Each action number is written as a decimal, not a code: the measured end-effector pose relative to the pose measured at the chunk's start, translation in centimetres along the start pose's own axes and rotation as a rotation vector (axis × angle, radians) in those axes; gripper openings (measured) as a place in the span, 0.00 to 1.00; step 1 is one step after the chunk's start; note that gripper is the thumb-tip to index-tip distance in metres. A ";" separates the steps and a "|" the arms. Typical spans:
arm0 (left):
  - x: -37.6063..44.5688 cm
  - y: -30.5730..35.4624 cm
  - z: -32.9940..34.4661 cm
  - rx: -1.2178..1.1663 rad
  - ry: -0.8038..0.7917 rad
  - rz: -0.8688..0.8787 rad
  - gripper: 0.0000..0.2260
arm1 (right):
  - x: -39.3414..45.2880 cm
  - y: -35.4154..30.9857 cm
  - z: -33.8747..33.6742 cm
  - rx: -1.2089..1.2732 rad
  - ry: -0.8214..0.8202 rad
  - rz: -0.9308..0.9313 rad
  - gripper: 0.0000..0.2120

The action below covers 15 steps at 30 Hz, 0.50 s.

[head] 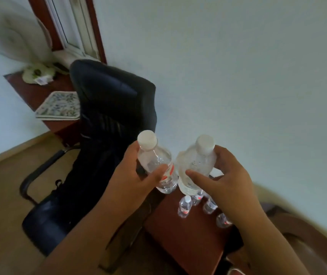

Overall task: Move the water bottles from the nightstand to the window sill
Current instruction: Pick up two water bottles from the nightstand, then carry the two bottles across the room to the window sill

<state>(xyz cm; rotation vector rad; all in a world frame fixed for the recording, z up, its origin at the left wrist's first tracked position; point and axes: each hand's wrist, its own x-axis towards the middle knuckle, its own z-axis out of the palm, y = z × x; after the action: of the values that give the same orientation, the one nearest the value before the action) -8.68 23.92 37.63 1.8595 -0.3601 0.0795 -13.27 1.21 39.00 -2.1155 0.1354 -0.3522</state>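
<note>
Got one bottle in each of my hands right now: left hand point(138, 175) wrapped around the left bottle point(156, 165), right hand point(224, 175) curled around the right bottle point(196, 165), both lifted clear above the nightstand point(178, 245). Four more small bottles point(184, 207) are standing on the tabletop, just below my right hand. The window point(73, 26) is far left, past the black office chair point(109, 108), so I reckon the trick is keeping both upright, gripping mid-body, and swinging wide around that chair back.
</note>
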 end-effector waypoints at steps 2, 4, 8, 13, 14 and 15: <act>-0.8 0.1 -2.6 0.030 0.072 0.003 0.35 | 0.2 -2.0 1.7 0.002 -0.035 -0.036 0.34; -1.8 0.1 -5.3 0.049 0.119 0.008 0.35 | 0.2 -4.1 4.0 -0.005 -0.072 -0.071 0.35; -4.0 -0.9 -11.4 0.087 0.182 -0.014 0.32 | 0.0 -8.0 9.7 0.028 -0.146 -0.137 0.33; -7.9 -2.4 -19.4 0.073 0.333 -0.098 0.32 | -1.2 -13.0 17.1 0.091 -0.260 -0.225 0.30; -8.7 -2.6 -20.9 0.058 0.361 -0.112 0.31 | -1.5 -14.0 18.5 0.102 -0.284 -0.245 0.30; -9.5 -2.7 -22.4 0.053 0.389 -0.118 0.30 | -1.8 -14.9 19.8 0.114 -0.312 -0.264 0.31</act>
<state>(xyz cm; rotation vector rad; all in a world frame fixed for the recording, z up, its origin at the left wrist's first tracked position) -14.11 47.65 40.03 1.8631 0.0215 0.3665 -9.63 25.67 41.16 -2.0494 -0.3401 -0.1747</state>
